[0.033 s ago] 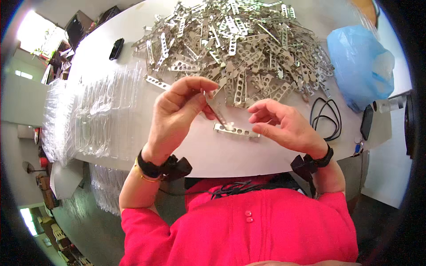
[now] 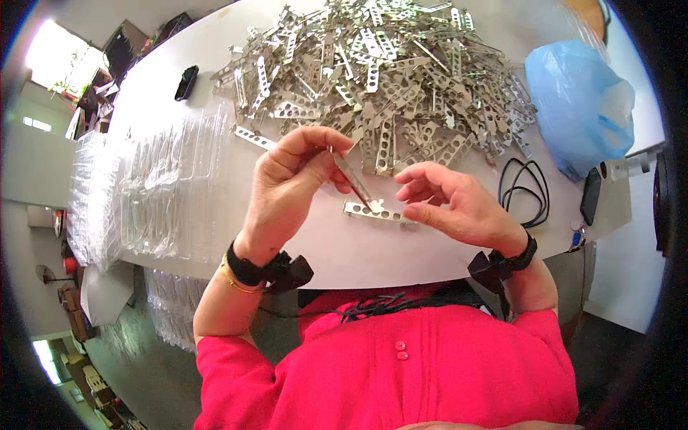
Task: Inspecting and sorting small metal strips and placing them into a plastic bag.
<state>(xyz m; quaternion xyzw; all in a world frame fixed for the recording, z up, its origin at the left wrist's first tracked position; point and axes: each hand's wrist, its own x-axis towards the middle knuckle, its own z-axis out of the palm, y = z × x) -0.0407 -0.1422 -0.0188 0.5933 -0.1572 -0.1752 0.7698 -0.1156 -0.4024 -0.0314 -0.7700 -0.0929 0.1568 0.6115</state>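
Observation:
My left hand (image 2: 290, 175) is closed in a pinch on a narrow metal strip (image 2: 352, 177), which slants down to the right. The strip's lower end meets or overlaps a perforated metal bracket (image 2: 383, 213) lying on the table; whether they touch is hard to tell. My right hand (image 2: 459, 204) hovers at the bracket's right end, fingers loosely bent and thumb apart, with nothing visible in it. Beyond both hands rises a large heap of similar perforated metal brackets (image 2: 376, 86). One loose bracket (image 2: 254, 137) lies beside my left hand.
Stacked clear plastic trays (image 2: 154, 186) fill the table's left side. A blue plastic bag (image 2: 580, 107) stands at the right, near a coiled black cable (image 2: 527, 193) and a dark flat object (image 2: 591, 198). A small black object (image 2: 186, 82) sits at the far left.
The strip in my left hand has tilted slightly, and its lower end sits a little further right. My right hand has shifted slightly left, closer to the bracket.

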